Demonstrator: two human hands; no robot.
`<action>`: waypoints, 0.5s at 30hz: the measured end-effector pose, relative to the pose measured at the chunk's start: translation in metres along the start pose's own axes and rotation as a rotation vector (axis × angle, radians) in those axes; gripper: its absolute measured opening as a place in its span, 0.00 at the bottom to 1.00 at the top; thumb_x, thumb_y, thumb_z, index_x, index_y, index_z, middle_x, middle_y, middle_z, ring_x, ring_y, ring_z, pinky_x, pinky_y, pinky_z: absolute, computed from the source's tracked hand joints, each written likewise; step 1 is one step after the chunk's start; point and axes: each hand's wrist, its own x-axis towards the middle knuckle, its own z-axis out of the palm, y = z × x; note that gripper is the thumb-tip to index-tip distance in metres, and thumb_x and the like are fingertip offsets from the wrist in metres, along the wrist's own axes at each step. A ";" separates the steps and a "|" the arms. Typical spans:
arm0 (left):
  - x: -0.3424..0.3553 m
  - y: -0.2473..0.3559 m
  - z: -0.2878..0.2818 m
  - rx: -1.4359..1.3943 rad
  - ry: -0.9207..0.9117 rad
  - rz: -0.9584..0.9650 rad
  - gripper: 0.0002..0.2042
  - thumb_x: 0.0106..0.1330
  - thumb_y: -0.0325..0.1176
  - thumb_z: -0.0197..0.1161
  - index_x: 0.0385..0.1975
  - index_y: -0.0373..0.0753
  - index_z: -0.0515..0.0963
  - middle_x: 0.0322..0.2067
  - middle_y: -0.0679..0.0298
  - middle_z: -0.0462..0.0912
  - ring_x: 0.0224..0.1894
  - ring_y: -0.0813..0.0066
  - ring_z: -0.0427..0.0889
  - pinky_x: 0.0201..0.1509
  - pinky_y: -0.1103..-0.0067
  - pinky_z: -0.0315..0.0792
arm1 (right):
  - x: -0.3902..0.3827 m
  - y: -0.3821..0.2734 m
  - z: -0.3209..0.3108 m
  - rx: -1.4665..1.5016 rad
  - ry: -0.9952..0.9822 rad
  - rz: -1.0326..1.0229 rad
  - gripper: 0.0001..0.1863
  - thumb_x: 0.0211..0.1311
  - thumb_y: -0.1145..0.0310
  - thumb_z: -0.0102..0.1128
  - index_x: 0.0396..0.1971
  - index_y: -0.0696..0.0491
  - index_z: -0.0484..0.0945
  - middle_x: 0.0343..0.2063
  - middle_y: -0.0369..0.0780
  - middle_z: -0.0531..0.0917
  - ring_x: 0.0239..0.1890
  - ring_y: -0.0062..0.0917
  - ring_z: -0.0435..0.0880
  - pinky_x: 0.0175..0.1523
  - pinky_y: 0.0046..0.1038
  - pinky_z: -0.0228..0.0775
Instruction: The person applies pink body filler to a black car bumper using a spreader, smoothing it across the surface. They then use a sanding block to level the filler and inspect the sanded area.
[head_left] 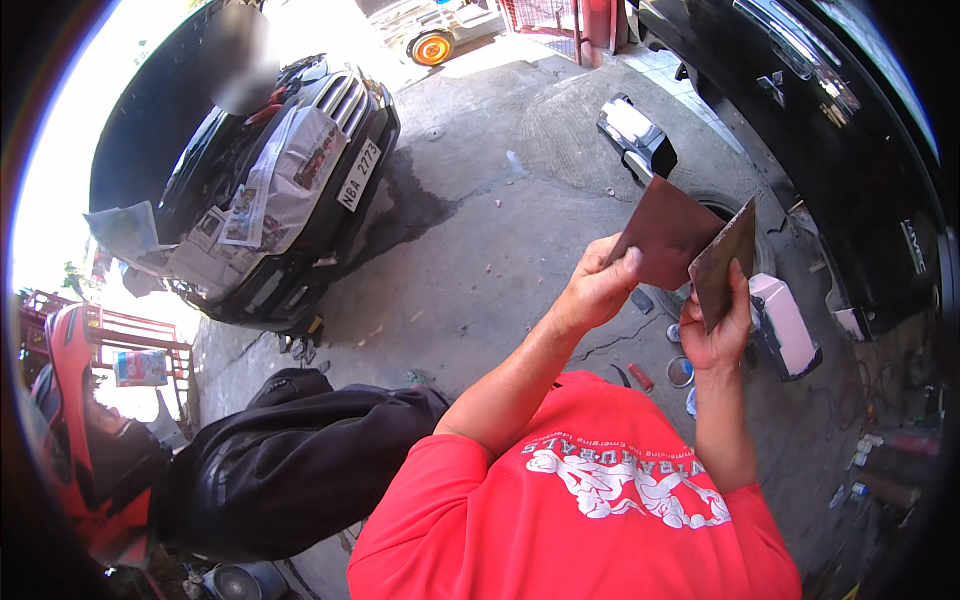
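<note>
A person's left hand (598, 285) pinches the near edge of a reddish-brown sheet of sandpaper (668, 232), while the right hand (722, 325) grips a second, darker piece (722, 262) just beside it, the two sheets overlapping above a grey concrete floor (480, 230). To the far left stands a black car (270, 190) masked with newspaper (290, 175); to the right, another black vehicle (850, 150). Small cans (680, 371) lie on the floor below the hands.
</note>
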 end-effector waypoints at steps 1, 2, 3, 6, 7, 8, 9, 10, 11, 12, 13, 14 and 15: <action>-0.001 0.002 0.002 0.120 -0.031 0.010 0.19 0.85 0.42 0.58 0.58 0.30 0.81 0.49 0.63 0.88 0.52 0.79 0.81 0.59 0.73 0.76 | -0.002 0.000 -0.001 -0.017 0.105 -0.010 0.18 0.83 0.59 0.56 0.60 0.55 0.80 0.42 0.45 0.91 0.30 0.25 0.90 0.28 0.24 0.84; -0.001 0.004 0.004 0.238 -0.055 0.030 0.18 0.85 0.42 0.58 0.57 0.30 0.82 0.48 0.63 0.88 0.51 0.79 0.81 0.58 0.73 0.76 | -0.004 0.000 -0.003 -0.039 0.139 -0.011 0.17 0.82 0.59 0.58 0.59 0.54 0.80 0.41 0.44 0.91 0.29 0.24 0.90 0.28 0.23 0.83; -0.001 0.004 0.006 0.375 0.023 -0.014 0.18 0.85 0.43 0.59 0.54 0.30 0.82 0.44 0.65 0.87 0.46 0.79 0.81 0.53 0.76 0.76 | -0.006 -0.001 -0.004 -0.071 0.161 -0.016 0.16 0.81 0.59 0.59 0.58 0.53 0.81 0.39 0.43 0.91 0.27 0.23 0.90 0.27 0.23 0.83; 0.005 0.006 0.012 0.360 0.221 0.016 0.19 0.85 0.44 0.59 0.53 0.31 0.83 0.41 0.67 0.87 0.45 0.79 0.81 0.51 0.77 0.76 | -0.011 0.000 -0.005 -0.235 0.241 -0.127 0.17 0.78 0.61 0.64 0.59 0.53 0.81 0.45 0.42 0.91 0.35 0.26 0.92 0.35 0.26 0.86; 0.007 0.008 0.013 0.410 0.221 -0.008 0.19 0.85 0.44 0.58 0.57 0.31 0.81 0.46 0.65 0.87 0.48 0.78 0.82 0.54 0.76 0.77 | -0.013 0.000 -0.004 -0.282 0.267 -0.159 0.19 0.76 0.63 0.65 0.61 0.54 0.80 0.49 0.42 0.90 0.42 0.27 0.91 0.42 0.29 0.86; 0.009 0.011 0.014 0.332 0.122 0.034 0.20 0.86 0.44 0.57 0.60 0.31 0.79 0.50 0.63 0.87 0.52 0.76 0.82 0.57 0.75 0.77 | -0.016 0.002 -0.003 -0.349 0.252 -0.196 0.20 0.75 0.65 0.67 0.62 0.54 0.79 0.53 0.41 0.88 0.49 0.29 0.90 0.50 0.32 0.85; 0.010 0.010 0.019 0.255 0.107 0.075 0.21 0.86 0.44 0.57 0.63 0.32 0.78 0.54 0.62 0.86 0.55 0.76 0.82 0.60 0.75 0.77 | -0.019 0.004 -0.001 -0.413 0.250 -0.253 0.22 0.73 0.67 0.68 0.63 0.54 0.78 0.57 0.41 0.87 0.55 0.31 0.89 0.57 0.35 0.85; 0.010 0.013 0.022 0.270 0.116 0.103 0.20 0.85 0.41 0.57 0.66 0.32 0.75 0.57 0.61 0.85 0.59 0.74 0.81 0.64 0.74 0.75 | -0.021 0.006 0.001 -0.423 0.252 -0.247 0.23 0.73 0.68 0.68 0.64 0.55 0.78 0.58 0.42 0.86 0.57 0.31 0.88 0.59 0.36 0.84; 0.009 0.013 0.027 0.434 0.147 0.161 0.21 0.85 0.38 0.58 0.69 0.31 0.73 0.61 0.59 0.83 0.63 0.72 0.80 0.68 0.74 0.72 | -0.023 0.009 0.003 -0.433 0.265 -0.263 0.24 0.73 0.70 0.68 0.66 0.55 0.77 0.59 0.42 0.85 0.59 0.32 0.87 0.61 0.37 0.83; 0.009 0.014 0.031 0.511 0.107 0.177 0.22 0.85 0.36 0.59 0.71 0.31 0.71 0.65 0.58 0.81 0.67 0.70 0.78 0.71 0.73 0.70 | -0.025 0.011 0.005 -0.447 0.327 -0.257 0.25 0.73 0.71 0.68 0.67 0.56 0.76 0.61 0.43 0.84 0.60 0.33 0.86 0.63 0.38 0.82; 0.005 0.012 0.037 0.544 0.091 0.164 0.22 0.84 0.34 0.60 0.72 0.31 0.71 0.66 0.58 0.81 0.68 0.69 0.77 0.72 0.73 0.70 | -0.026 0.012 0.006 -0.464 0.286 -0.322 0.25 0.72 0.71 0.69 0.66 0.56 0.76 0.59 0.43 0.85 0.58 0.33 0.87 0.62 0.37 0.82; 0.004 0.011 0.040 0.614 0.063 0.138 0.22 0.82 0.32 0.61 0.71 0.32 0.71 0.63 0.57 0.82 0.66 0.68 0.79 0.70 0.73 0.71 | -0.026 0.012 0.007 -0.485 0.294 -0.365 0.26 0.71 0.71 0.69 0.66 0.57 0.76 0.57 0.43 0.86 0.56 0.33 0.88 0.62 0.37 0.82; 0.002 0.011 0.043 0.785 0.030 0.168 0.21 0.81 0.31 0.62 0.70 0.32 0.72 0.60 0.57 0.84 0.64 0.68 0.81 0.67 0.73 0.73 | -0.027 0.011 0.007 -0.496 0.233 -0.427 0.26 0.70 0.71 0.70 0.66 0.58 0.76 0.55 0.43 0.87 0.54 0.33 0.89 0.61 0.36 0.82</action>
